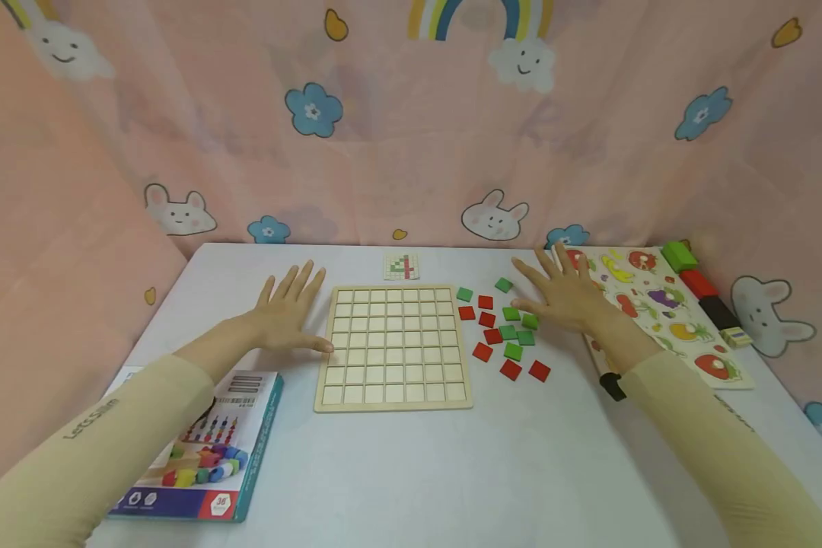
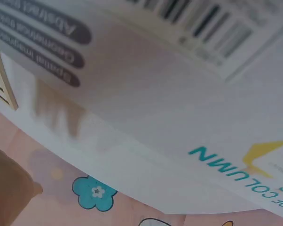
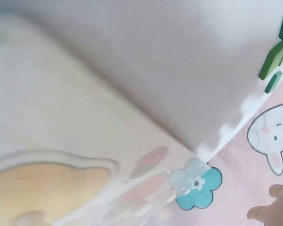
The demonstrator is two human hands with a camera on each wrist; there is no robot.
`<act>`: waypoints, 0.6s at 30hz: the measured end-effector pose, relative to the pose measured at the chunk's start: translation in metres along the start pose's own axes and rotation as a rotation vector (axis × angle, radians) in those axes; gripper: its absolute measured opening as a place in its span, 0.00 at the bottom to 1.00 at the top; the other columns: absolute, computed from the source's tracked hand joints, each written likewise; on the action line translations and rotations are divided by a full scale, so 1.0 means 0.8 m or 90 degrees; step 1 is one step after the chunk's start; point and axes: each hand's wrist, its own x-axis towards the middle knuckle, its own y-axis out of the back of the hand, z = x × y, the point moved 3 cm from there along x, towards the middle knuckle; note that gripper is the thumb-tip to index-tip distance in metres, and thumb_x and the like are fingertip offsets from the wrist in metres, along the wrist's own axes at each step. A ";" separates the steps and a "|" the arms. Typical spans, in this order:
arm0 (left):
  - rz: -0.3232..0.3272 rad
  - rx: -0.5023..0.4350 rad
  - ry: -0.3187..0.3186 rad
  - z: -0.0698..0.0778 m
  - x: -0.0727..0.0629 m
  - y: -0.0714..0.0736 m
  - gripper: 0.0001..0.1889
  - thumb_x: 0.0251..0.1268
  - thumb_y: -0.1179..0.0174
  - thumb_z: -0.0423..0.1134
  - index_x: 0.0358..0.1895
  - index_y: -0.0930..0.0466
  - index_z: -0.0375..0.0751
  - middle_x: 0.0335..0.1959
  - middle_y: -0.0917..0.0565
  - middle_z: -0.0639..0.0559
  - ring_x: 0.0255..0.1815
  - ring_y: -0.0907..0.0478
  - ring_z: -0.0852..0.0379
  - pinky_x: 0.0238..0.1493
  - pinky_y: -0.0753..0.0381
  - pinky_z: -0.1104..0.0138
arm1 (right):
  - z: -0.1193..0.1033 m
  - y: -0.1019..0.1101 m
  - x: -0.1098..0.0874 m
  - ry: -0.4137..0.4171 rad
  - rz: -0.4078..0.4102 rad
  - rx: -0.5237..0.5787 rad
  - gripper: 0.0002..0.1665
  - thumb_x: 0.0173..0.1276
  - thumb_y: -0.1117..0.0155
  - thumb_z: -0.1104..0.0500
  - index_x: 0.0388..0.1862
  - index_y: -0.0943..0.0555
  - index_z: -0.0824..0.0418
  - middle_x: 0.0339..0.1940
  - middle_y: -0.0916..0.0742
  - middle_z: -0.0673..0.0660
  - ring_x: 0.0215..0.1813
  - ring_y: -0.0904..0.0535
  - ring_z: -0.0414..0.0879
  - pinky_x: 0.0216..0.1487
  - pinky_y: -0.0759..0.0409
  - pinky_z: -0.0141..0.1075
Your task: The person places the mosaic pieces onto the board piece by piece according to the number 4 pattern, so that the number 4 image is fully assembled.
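My left hand (image 1: 284,316) is held with fingers spread at the left side of a wooden grid board (image 1: 394,356), its thumb overlapping the board's edge. Bare square cells fill the board. To its right lie several loose red tiles (image 1: 511,370) and green tiles (image 1: 513,352). Fingers apart, my right hand (image 1: 568,297) hovers between these tiles and a fruit puzzle board (image 1: 664,304); nothing is in its grasp. Behind the grid board sits a small pattern card (image 1: 401,267) with green and red squares. Each wrist view catches only part of its hand: left hand (image 2: 10,188), right hand (image 3: 275,207).
A toy box (image 1: 246,457) with printed beads lies at the front left, under my left forearm. Along the puzzle board's right side run a green block (image 1: 678,256), a red block (image 1: 699,284) and a black block (image 1: 718,311). A pink printed cloth (image 1: 397,152) hangs behind the table.
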 end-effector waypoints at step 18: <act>-0.146 -0.220 -0.045 -0.003 0.038 0.010 0.67 0.47 0.23 0.47 0.79 0.68 0.32 0.81 0.67 0.32 0.82 0.69 0.32 0.81 0.63 0.40 | -0.032 0.011 0.064 0.010 0.000 0.222 0.22 0.73 0.40 0.56 0.63 0.22 0.60 0.68 0.23 0.65 0.71 0.31 0.63 0.72 0.30 0.60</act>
